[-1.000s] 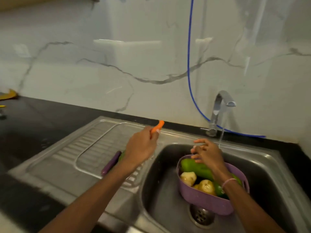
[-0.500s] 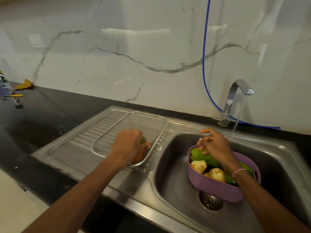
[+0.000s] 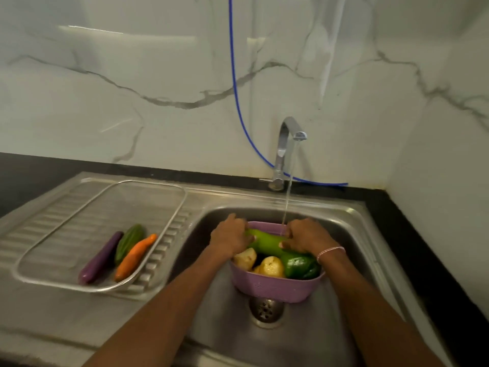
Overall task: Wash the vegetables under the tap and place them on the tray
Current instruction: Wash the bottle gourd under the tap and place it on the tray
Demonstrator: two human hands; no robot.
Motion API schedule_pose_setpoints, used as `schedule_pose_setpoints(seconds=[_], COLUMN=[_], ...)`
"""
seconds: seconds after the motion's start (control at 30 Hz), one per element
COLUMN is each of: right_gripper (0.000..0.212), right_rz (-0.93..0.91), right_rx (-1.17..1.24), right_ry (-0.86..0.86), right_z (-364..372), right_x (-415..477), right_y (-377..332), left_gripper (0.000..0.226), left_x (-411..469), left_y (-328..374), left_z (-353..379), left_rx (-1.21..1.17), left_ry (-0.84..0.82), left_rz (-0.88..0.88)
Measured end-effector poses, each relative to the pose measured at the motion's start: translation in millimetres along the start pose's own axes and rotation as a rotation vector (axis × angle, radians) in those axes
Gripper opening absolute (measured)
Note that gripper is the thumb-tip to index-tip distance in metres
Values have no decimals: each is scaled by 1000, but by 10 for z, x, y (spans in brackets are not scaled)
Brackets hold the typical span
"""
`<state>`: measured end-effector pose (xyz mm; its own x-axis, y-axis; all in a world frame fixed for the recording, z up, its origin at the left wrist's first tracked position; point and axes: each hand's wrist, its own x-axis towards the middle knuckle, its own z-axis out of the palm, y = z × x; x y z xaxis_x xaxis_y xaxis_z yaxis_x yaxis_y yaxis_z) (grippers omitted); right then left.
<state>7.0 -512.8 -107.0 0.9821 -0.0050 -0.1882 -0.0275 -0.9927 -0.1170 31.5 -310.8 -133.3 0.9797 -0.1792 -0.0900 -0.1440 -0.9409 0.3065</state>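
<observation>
Backdrop: white marble wall (image 3: 132, 75) with grey veins, above a black counter (image 3: 31, 170) that runs round a steel sink (image 3: 225, 327).
Tap (image 3: 284, 144): at the back rim of the sink, running; a thin stream of water (image 3: 288, 197) falls into the sink.
Hose (image 3: 234, 75): blue, down the wall to the base of the tap behind the sink.
Basket (image 3: 275, 287): purple, inside the sink, over the drain (image 3: 266, 309).
Gourd (image 3: 267, 241): long, pale green, lying across the top of the basket in the sink, under the stream.
Left hand (image 3: 230, 235): in the sink, fingers curled round the gourd's left end, thumb on top.
Right hand (image 3: 304, 235): in the sink, gripping the gourd's right part, just beside where the water lands; a pale bracelet (image 3: 330, 251) on the wrist.
Potatoes (image 3: 271, 266): two, yellowish, in the basket's near side, below the gourd.
Pepper (image 3: 299, 264): dark green, in the basket beside the potatoes, under the right wrist.
Tray (image 3: 124, 205): clear, on the ribbed drainboard left of the sink.
Carrot (image 3: 136, 256): in the tray, nearest the sink.
Bitter gourd (image 3: 129, 242): in the tray, touching the carrot.
Aubergine (image 3: 102, 256): in the tray, farthest from the sink.
</observation>
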Motion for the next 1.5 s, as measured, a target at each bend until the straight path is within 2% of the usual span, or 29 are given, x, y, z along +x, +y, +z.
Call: schedule_pose_setpoints(seconds=[0.1, 0.27, 0.33, 0.43, 0.73, 1.0, 1.23, 1.33, 1.43, 1.5], right_gripper=[48, 51, 51, 58, 78, 68, 70, 64, 57, 55], right_rz=[36, 110, 113, 104, 111, -3, -139, -176, -243, -288], right_rx=[-68, -119, -136, -119, -23, -72, -40, 138, 294, 358], right_ry=[84, 123, 103, 10, -73, -85, 100, 225, 450, 529], right_z=[137, 214, 222, 220, 206, 261, 210, 136, 29, 1], right_x=[43, 95, 119, 162, 291, 359, 249, 215, 211, 211], right_y=[52, 134, 123, 126, 160, 260, 419, 513, 541, 474], left_gripper=[44, 33, 27, 30, 31, 32, 28, 31, 32, 37], left_x=[8, 8, -2, 17, 63, 35, 60, 66, 63, 57], left_y=[43, 87, 126, 154, 181, 188, 131, 119, 135, 164], left_z=[166, 299, 271, 254, 212, 185, 220, 213, 177, 155], left_rx=[39, 169, 185, 192, 142, -23, -204, -237, -278, -262], left_ry=[151, 278, 244, 193, 197, 217, 320, 364, 420, 464], left_rz=[-67, 9, 25, 51, -51, -106, -95, -68, -41, -2])
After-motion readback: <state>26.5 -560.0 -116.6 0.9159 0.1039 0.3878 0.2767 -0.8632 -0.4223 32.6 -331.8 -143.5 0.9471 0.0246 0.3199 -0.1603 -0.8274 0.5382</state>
